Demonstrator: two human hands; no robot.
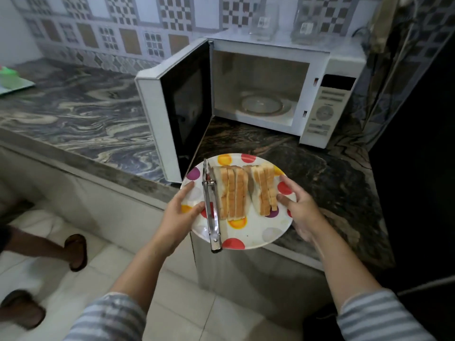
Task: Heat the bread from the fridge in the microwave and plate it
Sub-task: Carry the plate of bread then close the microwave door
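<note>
Here, the left hand (181, 210) and right hand (299, 210) grasp opposite rims of the plate (256, 236) at the table's front edge, levelling bread (234, 193) and tongs (211, 207) before the open microwave (317, 77).

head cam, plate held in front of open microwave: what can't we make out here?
- Microwave panel labels: too small and blurred to read.
- Plate underside and the fingers beneath its rim: hidden by the plate; left hand and right hand show mainly thumbs on top.
- Bread slice count, warm or not: cannot tell.
- Tongs tips: partly hidden beside the bread.
- Green item: cut by left edge.
</note>
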